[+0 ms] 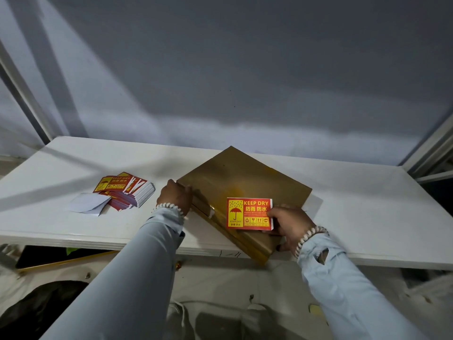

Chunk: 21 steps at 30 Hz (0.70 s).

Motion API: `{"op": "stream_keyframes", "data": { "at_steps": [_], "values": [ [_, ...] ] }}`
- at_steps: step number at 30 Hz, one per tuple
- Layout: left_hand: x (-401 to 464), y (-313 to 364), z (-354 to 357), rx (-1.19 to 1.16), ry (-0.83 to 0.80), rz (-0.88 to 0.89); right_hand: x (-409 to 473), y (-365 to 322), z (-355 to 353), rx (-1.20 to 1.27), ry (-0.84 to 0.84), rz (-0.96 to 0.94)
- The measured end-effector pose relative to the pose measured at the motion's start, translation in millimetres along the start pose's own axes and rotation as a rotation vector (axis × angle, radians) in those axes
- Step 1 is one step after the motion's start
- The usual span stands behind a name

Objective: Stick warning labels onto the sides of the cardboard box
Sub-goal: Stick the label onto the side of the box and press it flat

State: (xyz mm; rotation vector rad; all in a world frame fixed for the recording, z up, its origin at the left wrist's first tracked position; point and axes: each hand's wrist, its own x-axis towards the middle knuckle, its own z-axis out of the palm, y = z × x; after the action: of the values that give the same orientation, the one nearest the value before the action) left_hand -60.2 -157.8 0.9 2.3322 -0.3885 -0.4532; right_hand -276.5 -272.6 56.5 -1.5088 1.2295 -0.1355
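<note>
One red label (pixel 249 213) lies on the upward face of the flat box (pixel 245 185) on the counter (pixel 367 217), right hand (pixel 289 225) pinching its edge, left hand (pixel 175 196) bracing the box; the stack of labels (pixel 125 192) waits.

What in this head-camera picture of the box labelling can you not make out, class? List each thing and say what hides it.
- Head view: the small print on the KEEP DRY label is too small to read.
- Its right edge is covered by the right hand.
- The cardboard box far sides face away.
- The lower labels in the label pile are hidden by those on top.
- Whether the label is stuck down cannot be told.
</note>
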Motion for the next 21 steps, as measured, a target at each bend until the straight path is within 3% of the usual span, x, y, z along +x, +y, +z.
{"op": "stream_keyframes", "data": {
  "at_steps": [11, 21],
  "values": [
    [12.3, -11.8, -4.1, -0.192, -0.034, 0.033, 6.0, -0.1, -2.1, 0.053, 0.092, -0.128],
    [-23.0, 3.2, -23.4, -0.356, 0.140, 0.074, -2.5, -17.8, -13.9, 0.329, 0.310, -0.360]
  ]
}}
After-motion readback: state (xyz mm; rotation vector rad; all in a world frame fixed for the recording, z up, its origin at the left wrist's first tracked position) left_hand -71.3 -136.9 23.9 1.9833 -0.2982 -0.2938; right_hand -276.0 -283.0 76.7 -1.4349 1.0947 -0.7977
